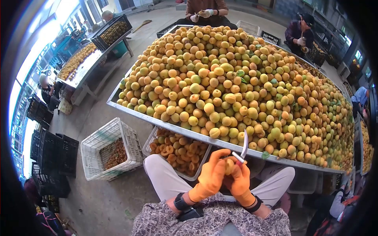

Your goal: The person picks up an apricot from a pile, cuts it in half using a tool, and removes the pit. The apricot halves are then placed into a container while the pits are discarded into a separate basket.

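Note:
Both my hands wear orange gloves and meet above my lap, just in front of the table edge. My left hand [212, 175] has its fingers closed on an apricot [229, 166]. In my right hand [240, 181] is a knife [245, 146] with a curved blade pointing up, its handle partly hidden by the fingers. Beyond them a large heap of yellow-orange apricots [220, 90] fills the metal-edged table [165, 125]. A crate of halved apricots [179, 151] stands below the table edge, left of my hands.
A white crate [132, 147] with small brown pieces inside stands on the floor at left. Black crates [55, 155] are stacked farther left. One person [206, 11] sits across the heap, another [302, 35] at the back right. A second fruit table [78, 67] stands back left.

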A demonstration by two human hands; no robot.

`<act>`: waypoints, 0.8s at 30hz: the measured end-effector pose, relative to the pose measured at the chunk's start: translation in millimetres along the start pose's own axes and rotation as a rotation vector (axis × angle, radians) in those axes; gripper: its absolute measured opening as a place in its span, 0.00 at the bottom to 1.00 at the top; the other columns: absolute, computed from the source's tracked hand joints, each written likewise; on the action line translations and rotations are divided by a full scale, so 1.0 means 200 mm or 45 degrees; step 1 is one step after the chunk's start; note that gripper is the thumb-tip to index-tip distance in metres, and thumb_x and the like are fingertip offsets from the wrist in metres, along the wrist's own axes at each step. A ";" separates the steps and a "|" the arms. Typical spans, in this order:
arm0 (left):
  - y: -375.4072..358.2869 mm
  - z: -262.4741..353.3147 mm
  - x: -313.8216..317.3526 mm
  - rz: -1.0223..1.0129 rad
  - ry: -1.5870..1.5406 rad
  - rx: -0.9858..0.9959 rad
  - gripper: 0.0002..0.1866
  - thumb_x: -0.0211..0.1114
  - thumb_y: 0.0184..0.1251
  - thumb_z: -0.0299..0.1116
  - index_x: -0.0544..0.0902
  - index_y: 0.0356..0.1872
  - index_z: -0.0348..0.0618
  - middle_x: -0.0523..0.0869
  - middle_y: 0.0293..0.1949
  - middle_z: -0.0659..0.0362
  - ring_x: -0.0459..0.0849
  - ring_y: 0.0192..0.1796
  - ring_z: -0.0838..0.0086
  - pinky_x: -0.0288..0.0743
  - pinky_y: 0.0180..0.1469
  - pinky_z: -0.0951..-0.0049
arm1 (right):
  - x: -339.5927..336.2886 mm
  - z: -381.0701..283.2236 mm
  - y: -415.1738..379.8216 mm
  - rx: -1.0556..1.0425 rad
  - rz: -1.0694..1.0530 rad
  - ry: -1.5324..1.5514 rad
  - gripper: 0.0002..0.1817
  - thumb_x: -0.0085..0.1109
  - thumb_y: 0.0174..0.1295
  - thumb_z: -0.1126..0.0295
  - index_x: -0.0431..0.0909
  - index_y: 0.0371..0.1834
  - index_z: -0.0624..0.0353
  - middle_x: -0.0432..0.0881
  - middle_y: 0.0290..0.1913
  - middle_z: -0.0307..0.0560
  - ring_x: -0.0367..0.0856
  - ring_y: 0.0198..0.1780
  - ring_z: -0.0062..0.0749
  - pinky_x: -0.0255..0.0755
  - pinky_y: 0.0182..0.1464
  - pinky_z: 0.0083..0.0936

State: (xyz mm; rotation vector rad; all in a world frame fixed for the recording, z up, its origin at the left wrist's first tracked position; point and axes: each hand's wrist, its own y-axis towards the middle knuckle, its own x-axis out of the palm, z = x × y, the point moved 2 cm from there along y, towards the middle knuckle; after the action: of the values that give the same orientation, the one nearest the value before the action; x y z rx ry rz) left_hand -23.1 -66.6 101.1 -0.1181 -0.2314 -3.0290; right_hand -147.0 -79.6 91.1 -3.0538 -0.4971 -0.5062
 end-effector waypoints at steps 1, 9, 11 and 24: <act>-0.01 -0.01 -0.03 0.031 -0.217 -0.248 0.24 0.46 0.76 0.50 0.72 0.57 0.40 0.81 0.31 0.62 0.72 0.25 0.84 0.63 0.26 0.85 | 0.02 0.00 0.01 0.264 -0.014 0.365 0.30 0.59 0.65 0.45 0.76 0.50 0.66 0.76 0.25 0.38 0.66 0.16 0.16 0.59 0.18 0.17; -0.09 -0.07 -0.39 0.134 -1.064 -0.582 0.28 0.44 0.76 0.60 0.76 0.41 0.43 0.76 0.24 0.60 0.67 0.20 0.77 0.60 0.23 0.78 | 0.21 0.05 0.22 0.088 -0.090 -0.399 0.30 0.70 0.57 0.74 0.72 0.64 0.65 0.75 0.29 0.34 0.67 0.28 0.13 0.66 0.30 0.13; -0.11 -0.07 -0.42 0.214 -1.157 -0.662 0.27 0.46 0.75 0.60 0.77 0.39 0.44 0.75 0.23 0.60 0.66 0.20 0.77 0.59 0.22 0.77 | 0.23 0.06 0.24 0.072 -0.136 -0.428 0.29 0.70 0.57 0.73 0.73 0.64 0.62 0.77 0.30 0.32 0.65 0.31 0.13 0.66 0.33 0.14; -0.29 -0.30 -0.41 -0.014 0.088 -0.201 0.36 0.41 0.77 0.60 0.57 0.68 0.35 0.78 0.49 0.57 0.77 0.47 0.75 0.71 0.55 0.72 | 0.27 -0.03 0.11 0.012 -0.481 -0.875 0.33 0.79 0.41 0.66 0.80 0.55 0.50 0.84 0.31 0.49 0.82 0.27 0.36 0.77 0.35 0.22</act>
State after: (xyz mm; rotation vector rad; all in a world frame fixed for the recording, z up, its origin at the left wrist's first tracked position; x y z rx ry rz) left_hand 47.0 -11.0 27.2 -0.0247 0.0134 -3.0520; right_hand -93.9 -84.5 114.3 -3.0537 -1.0822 0.5855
